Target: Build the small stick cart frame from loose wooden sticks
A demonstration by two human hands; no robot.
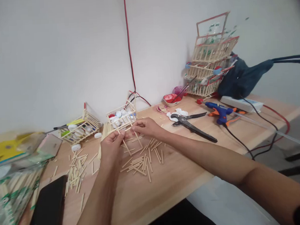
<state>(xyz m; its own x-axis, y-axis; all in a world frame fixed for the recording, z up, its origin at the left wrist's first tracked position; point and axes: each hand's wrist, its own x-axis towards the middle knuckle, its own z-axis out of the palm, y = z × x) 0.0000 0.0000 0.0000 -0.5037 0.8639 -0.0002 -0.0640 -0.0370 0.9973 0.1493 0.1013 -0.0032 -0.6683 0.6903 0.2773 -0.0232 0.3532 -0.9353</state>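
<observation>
Phone: a dark phone lies nearest, at the lower left of the wooden table.
Wrapped sticks: bundles in clear and green plastic lie left of the phone.
Cut sticks: one loose pile lies just beyond the phone; another pile lies on the near side of the hands.
Left hand: the left hand has its thumb and forefinger pinched together on the stick frame, the other fingers curled in.
Right hand: the right hand pinches the same frame between thumb and fingertips, just beside the left.
Stick frame: it sits between the two sets of fingertips, two long sticks slanting from them towards the person, joined by a crosspiece at the near end.
Pliers: black-handled pliers lie right of the hands, opened wide, partly over white tissue.
Glue gun: a blue and orange glue gun lies farther right, a clear rod running from its back.
Small baskets: a left stick basket and a middle stick basket hold bottle caps, beyond the hands.
Paint: a dish of red paint has a brush leaning in it.
Back right: stacked stick baskets stand beside a dark blue bag.
</observation>
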